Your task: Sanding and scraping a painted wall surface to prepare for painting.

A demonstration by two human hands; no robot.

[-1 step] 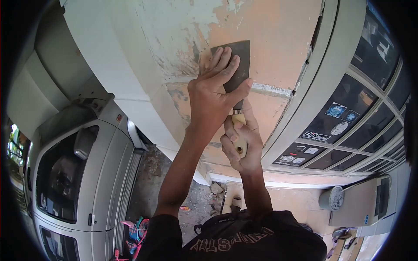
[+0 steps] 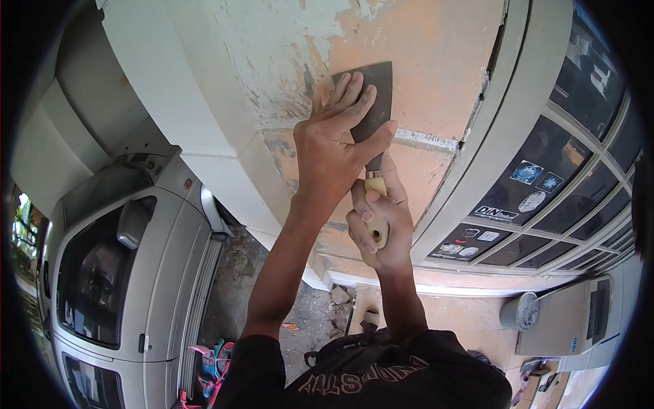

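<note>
My right hand point(image 2: 385, 225) is wrapped around the pale yellow handle of a putty knife point(image 2: 377, 112). Its wide dark blade points upward and lies against a wall with patchy peach and off-white paint point(image 2: 429, 75). On the blade's face rest the fingers of my left hand point(image 2: 332, 140), extended and slightly apart, with the thumb by its right edge. That hand covers the blade's left part and some of the wall behind. Scraped, flaking paint shows left of the blade, and a whitish groove crosses the wall at the height of my left hand.
A white pillar edge point(image 2: 211, 136) borders the wall on the left, with a silver vehicle point(image 2: 157, 273) beyond it. To the right stands a framed, dark-paned window point(image 2: 538, 177). Below are broken rubble pieces point(image 2: 339, 295), a grey bucket point(image 2: 521, 311) and a pink and blue child's bicycle point(image 2: 216, 361).
</note>
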